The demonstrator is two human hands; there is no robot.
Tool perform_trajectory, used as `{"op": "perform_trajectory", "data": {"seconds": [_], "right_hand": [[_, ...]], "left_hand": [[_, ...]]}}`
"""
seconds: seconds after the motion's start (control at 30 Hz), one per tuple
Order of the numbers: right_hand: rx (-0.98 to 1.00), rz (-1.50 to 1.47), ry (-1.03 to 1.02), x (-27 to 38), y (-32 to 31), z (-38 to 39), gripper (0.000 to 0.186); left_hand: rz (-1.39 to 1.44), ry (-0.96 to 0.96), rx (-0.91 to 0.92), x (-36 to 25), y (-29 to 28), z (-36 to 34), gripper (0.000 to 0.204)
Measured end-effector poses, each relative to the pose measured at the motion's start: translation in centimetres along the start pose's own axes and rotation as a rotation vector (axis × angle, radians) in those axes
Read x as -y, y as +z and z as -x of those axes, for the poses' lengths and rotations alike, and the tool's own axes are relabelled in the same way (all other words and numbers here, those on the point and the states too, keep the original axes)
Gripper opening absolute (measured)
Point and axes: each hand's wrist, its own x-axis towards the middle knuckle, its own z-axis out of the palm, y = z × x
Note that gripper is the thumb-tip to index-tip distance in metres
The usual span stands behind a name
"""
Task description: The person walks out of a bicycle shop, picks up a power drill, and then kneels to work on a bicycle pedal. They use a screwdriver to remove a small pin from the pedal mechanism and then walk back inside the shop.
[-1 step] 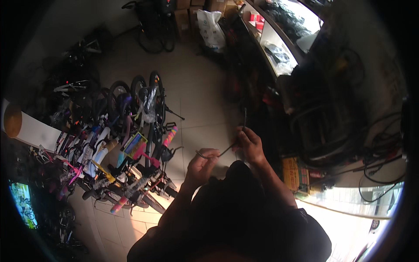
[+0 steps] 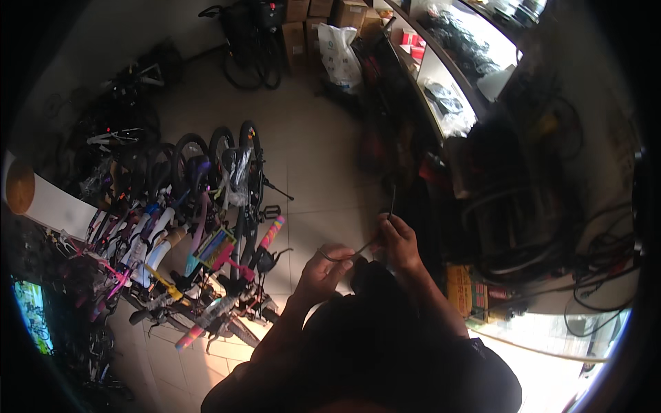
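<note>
I stand over a tiled floor with both hands raised in front of my dark top. My left hand (image 2: 322, 272) pinches one end of a thin dark cable (image 2: 358, 249), which curls in a small loop by the fingers. From there the cable crosses to my right hand (image 2: 399, 242), which grips it; its stiff end sticks up above that hand. The two hands are about a hand's width apart.
A row of small colourful bicycles (image 2: 206, 227) is parked at the left. Another dark bicycle (image 2: 251, 41), cardboard boxes (image 2: 344, 14) and a white bag (image 2: 337, 58) stand at the back. Shelves (image 2: 447, 82) and hanging black tyres and cables (image 2: 523, 227) fill the right.
</note>
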Motion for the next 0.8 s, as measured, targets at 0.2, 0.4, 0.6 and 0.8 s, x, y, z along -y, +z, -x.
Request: {"op": "perform_trajectory", "data": {"seconds": [0.2, 0.4, 0.6, 0.8], "right_hand": [[0.029, -0.186, 0.219, 1.1, 1.2, -18.1, 0.023], [0.222, -0.08, 0.398, 8.5, 3.6, -38.2, 0.024], [0.394, 0.009, 0.39, 12.6, 6.0, -56.7, 0.025], [0.363, 0.103, 0.359, 13.3, 10.4, -74.0, 0.029]], "left_hand": [[-0.066, 0.014, -0.034, 4.5, -5.4, -16.8, 0.021], [0.116, 0.042, -0.358, 8.4, -9.4, -36.0, 0.009], [0.071, 0.016, -0.544, 11.1, -14.3, -51.4, 0.015], [0.135, -0.119, -0.581, 17.2, -23.7, -66.0, 0.02]]}}
